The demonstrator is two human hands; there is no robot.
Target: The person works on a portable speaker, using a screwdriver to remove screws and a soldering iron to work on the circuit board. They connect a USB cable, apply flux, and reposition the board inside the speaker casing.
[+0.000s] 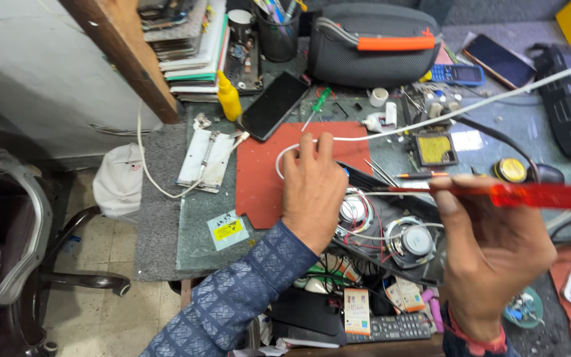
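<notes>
From the head camera I looked down on a crowded repair table (166, 218). My left hand (312, 188) lay palm down, fingers loosely curled, pressing on an opened black speaker housing (365, 182) at the edge of a red work mat (259, 178); it gripped nothing. My right hand (490, 254) was closed on the translucent red handle of a soldering iron (530, 196), its thin tip (381, 191) pointing left, just above the wiring beside the left hand.

As I judged it, doing this well meant keeping the housing pinned flat, holding the iron steady and touching only the joint, clear of the thin red and white wires.

I counted two round speaker drivers, one (355, 210) near the left hand, one (416, 241) below the iron. There was one white cable (431, 119) crossing the table, one dark phone (273, 104), one yellow bottle (228, 96) and one green-handled screwdriver (318, 106).
</notes>
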